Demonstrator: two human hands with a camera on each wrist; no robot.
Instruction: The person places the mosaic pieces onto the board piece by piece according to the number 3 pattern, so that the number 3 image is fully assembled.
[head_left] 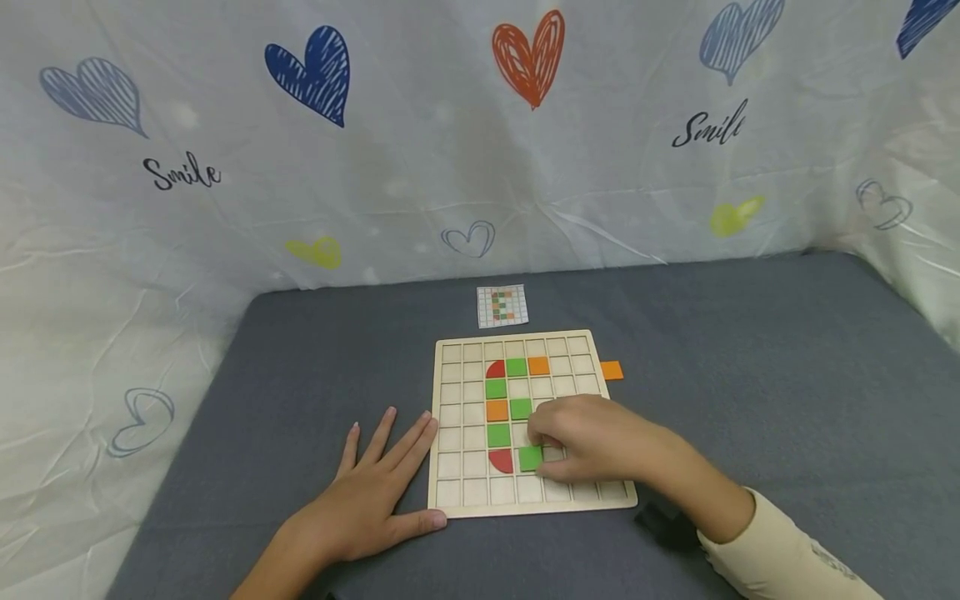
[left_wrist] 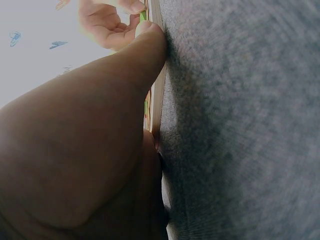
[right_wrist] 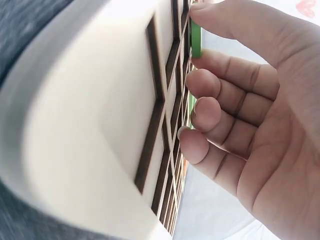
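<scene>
A wooden grid board (head_left: pixel 453 494) lies on the dark cloth. My right hand (head_left: pixel 592 437) pinches a green square tile (head_left: pixel 529 459) between thumb and index finger, over a lower cell right of a red quarter-round tile (head_left: pixel 501 461). The right wrist view shows this tile's edge (right_wrist: pixel 196 37) between thumb and index fingertip, the other fingers loosely curled. My left hand (head_left: pixel 367 500) lies spread on the cloth, its fingertips and thumb at the board's left edge. Up the same column sit another green tile (head_left: pixel 497 435), an orange tile (head_left: pixel 497 410) and more pieces.
An orange tile (head_left: pixel 612 370) pokes out at the board's right edge. Behind the board lies a small printed card (head_left: pixel 502 307) with a coloured grid pattern. A white curtain (head_left: pixel 420 150) with hearts hangs at the table's back. A dark object (head_left: pixel 667 527) is beside the right wrist.
</scene>
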